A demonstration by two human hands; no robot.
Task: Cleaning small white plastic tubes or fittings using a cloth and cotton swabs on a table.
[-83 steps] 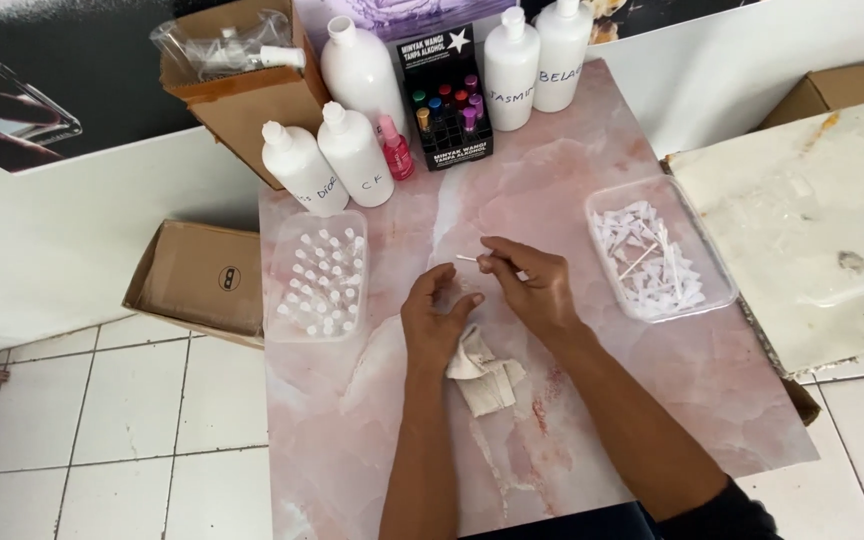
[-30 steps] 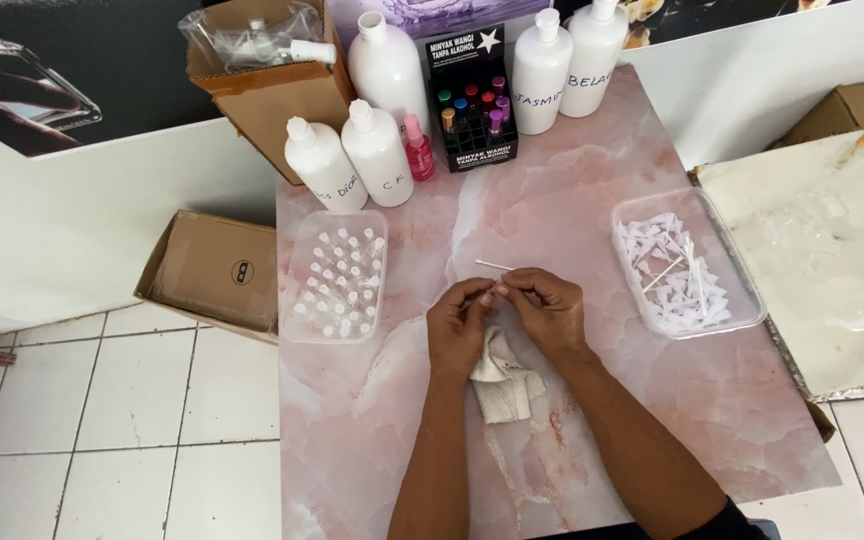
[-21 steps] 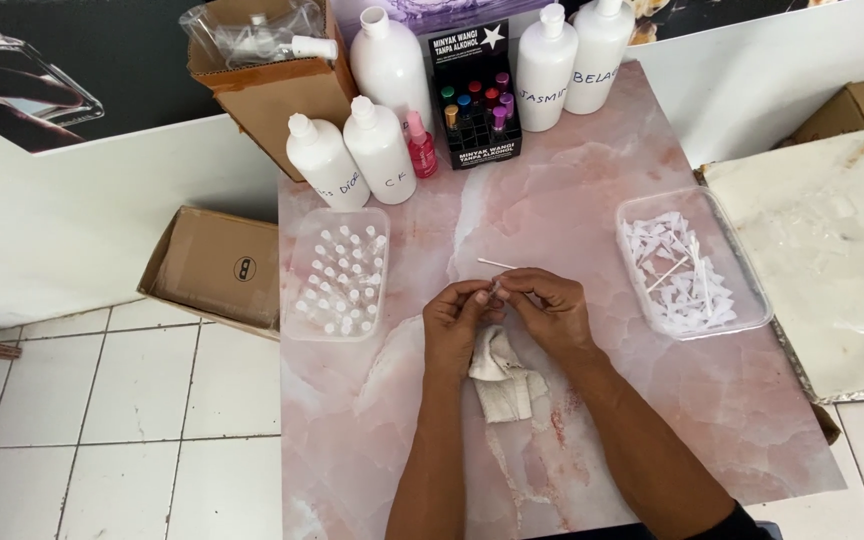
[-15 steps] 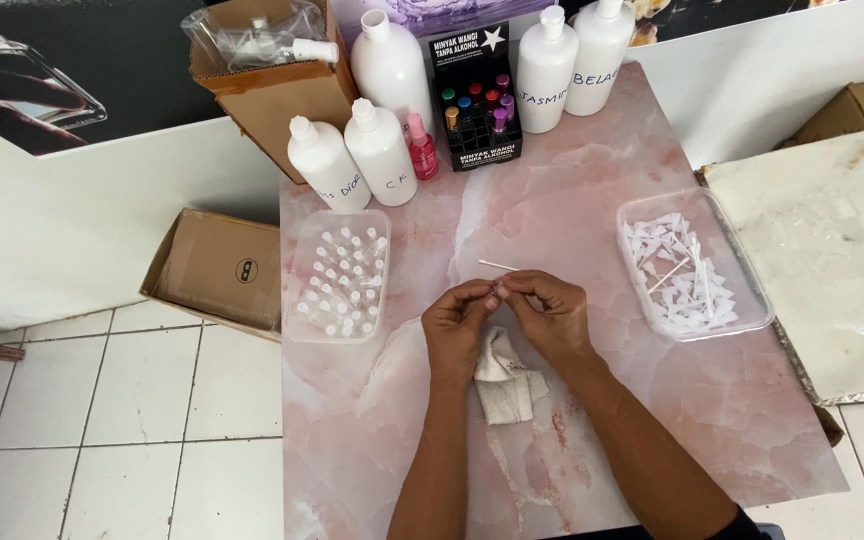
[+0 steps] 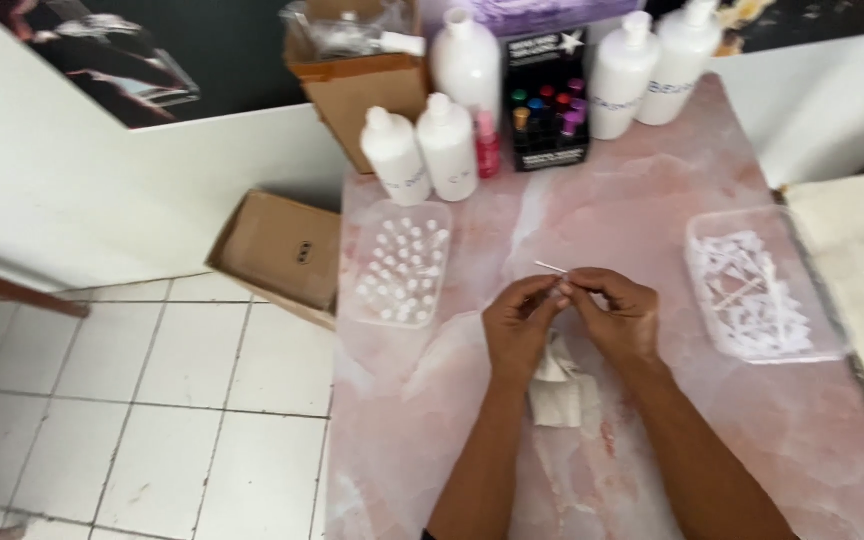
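Note:
My left hand [image 5: 515, 330] and my right hand [image 5: 620, 315] meet fingertip to fingertip over the pink marble table [image 5: 652, 200]. Both pinch the near end of a thin white stick [image 5: 550, 266], which points away to the upper left. What else sits between the fingertips is too small to tell. A crumpled white cloth [image 5: 558, 392] lies on the table just under my wrists.
A clear tray of small white-capped vials [image 5: 400, 262] lies to the left, and a clear tray of white strips [image 5: 752, 292] to the right. White bottles [image 5: 422, 150], a small pink bottle [image 5: 488, 143] and a black box of coloured bottles [image 5: 546, 100] line the back. Cardboard box [image 5: 282, 250] on the floor.
My hands have stayed together on the stick, a little closer than 2.8 s ago. The view has shifted slightly; nothing on the table has moved.

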